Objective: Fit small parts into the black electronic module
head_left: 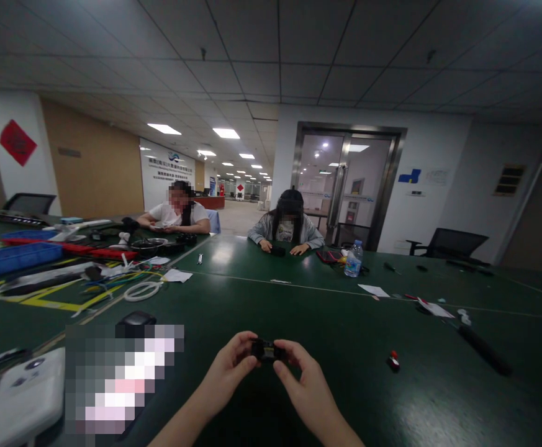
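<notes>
Between my two hands is a small black object, boxy, with a hint of yellow on it; its exact kind is too small to tell. My left hand pinches its left end between thumb and fingers. Its right end is gripped the same way by my right hand. Both hands hold it just above the green tabletop. Off to the right lies a tiny red and black piece on the table.
At left are a white device, a black rounded object, a coiled white cable and blue trays. A water bottle stands farther off. A black-handled tool lies right. Two people sit across the table.
</notes>
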The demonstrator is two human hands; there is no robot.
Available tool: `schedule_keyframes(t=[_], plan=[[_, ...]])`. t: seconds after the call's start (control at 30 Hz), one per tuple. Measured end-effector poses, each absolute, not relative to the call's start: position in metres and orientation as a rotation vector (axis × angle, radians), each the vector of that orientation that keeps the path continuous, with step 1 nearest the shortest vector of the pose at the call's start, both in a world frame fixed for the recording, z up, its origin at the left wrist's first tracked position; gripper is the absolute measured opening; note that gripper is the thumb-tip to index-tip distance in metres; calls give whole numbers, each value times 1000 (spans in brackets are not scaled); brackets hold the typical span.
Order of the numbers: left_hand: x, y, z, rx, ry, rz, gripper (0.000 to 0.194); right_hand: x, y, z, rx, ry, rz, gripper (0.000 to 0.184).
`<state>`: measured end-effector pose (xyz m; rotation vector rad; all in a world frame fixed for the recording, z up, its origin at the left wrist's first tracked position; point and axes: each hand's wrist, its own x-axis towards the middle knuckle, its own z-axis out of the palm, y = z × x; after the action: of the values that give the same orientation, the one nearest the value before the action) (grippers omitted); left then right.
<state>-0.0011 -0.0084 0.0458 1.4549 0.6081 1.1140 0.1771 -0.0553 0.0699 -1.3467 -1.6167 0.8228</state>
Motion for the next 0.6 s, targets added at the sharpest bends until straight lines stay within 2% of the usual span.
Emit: schedule_keyframes(t=[0.2, 0.6], plan=[[-1, -6, 41, 1458, 606, 1112, 35, 176, -57, 71, -1315, -1614, 811, 31], [-2, -3, 35, 1413, 588, 1083, 55, 177, -53, 67, -1260, -1620, 775, 31]])
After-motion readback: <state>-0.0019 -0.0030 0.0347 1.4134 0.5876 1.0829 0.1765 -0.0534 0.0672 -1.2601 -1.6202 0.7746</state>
